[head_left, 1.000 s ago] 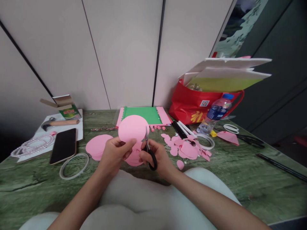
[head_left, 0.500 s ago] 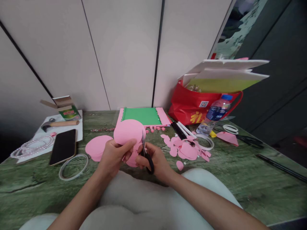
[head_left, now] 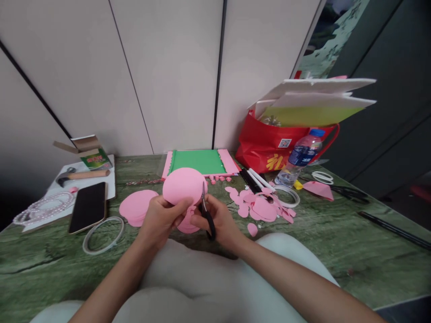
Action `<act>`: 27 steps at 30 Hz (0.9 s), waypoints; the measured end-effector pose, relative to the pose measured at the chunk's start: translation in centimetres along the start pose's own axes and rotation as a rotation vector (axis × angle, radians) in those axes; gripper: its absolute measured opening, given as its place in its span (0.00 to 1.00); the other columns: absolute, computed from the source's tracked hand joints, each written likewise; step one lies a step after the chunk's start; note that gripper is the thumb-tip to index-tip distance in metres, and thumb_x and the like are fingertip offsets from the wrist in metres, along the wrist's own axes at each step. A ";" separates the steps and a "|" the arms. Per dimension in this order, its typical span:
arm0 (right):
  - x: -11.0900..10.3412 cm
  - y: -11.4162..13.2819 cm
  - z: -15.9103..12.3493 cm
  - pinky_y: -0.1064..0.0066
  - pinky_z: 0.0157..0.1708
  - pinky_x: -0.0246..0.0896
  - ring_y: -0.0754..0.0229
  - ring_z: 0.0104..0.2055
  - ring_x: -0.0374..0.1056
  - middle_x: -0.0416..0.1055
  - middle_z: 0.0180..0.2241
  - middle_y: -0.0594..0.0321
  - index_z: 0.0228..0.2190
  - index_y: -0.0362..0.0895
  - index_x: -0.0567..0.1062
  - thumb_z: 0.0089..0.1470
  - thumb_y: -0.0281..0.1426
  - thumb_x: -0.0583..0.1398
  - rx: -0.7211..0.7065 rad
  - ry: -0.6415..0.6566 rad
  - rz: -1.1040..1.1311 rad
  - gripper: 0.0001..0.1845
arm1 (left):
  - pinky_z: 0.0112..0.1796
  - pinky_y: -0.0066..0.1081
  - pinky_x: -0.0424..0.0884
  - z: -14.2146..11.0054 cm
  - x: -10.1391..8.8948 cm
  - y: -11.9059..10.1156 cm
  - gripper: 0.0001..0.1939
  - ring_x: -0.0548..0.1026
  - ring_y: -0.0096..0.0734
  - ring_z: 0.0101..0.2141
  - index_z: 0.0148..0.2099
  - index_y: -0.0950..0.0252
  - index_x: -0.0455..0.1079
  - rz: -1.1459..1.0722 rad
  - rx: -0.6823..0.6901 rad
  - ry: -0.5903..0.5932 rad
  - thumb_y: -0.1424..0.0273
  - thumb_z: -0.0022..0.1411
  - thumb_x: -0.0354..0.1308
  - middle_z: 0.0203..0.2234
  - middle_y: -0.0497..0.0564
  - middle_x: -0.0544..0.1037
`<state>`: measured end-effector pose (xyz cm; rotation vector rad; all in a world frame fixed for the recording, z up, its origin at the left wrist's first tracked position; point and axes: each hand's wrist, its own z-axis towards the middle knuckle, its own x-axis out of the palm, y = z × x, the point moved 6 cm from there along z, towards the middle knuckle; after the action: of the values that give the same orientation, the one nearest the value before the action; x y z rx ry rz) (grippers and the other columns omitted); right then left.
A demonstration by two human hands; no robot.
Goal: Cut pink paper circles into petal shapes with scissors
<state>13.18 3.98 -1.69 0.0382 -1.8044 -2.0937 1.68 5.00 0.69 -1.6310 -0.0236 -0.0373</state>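
Pink circle [head_left: 184,185] in pinch of left hand [head_left: 161,220] (thumb [head_left: 182,207] foremost), scissors [head_left: 211,225] in right hand [head_left: 222,224]

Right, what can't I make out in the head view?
In the head view:
Pink disc: lower edge, hidden by the left hand.
Scissors: part of the handles, hidden by the right hand.
Red bag: some lettering, behind the bottle.
Bottle label: fine print, too small.

Bare hands [head_left: 162,216], bare forearms [head_left: 123,267], softly creased grey-beige clothing [head_left: 182,273] across the lap, pale greenish-white trouser legs [head_left: 286,255]
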 end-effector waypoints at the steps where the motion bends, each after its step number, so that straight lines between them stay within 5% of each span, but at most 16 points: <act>1: 0.0 0.0 0.0 0.76 0.20 0.48 0.69 0.20 0.53 0.58 0.20 0.73 0.27 0.44 0.63 0.34 0.36 0.67 0.002 0.001 0.006 0.21 | 0.13 0.22 0.46 0.0 0.0 0.0 0.14 0.53 0.14 0.10 0.14 0.68 0.62 -0.004 0.004 -0.003 0.68 0.40 0.63 0.05 0.40 0.60; 27: 0.0 -0.4 -0.1 0.78 0.17 0.53 0.71 0.15 0.56 0.61 0.13 0.75 0.24 0.43 0.65 0.36 0.36 0.66 0.040 -0.025 0.029 0.16 | 0.16 0.23 0.45 -0.1 -0.4 -0.2 0.16 0.52 0.16 0.12 0.17 0.66 0.59 -0.016 0.084 0.030 0.67 0.47 0.60 0.07 0.40 0.58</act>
<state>13.15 3.93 -2.09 -0.0036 -1.8498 -2.0466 1.26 4.94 0.90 -1.5462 -0.0146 -0.0723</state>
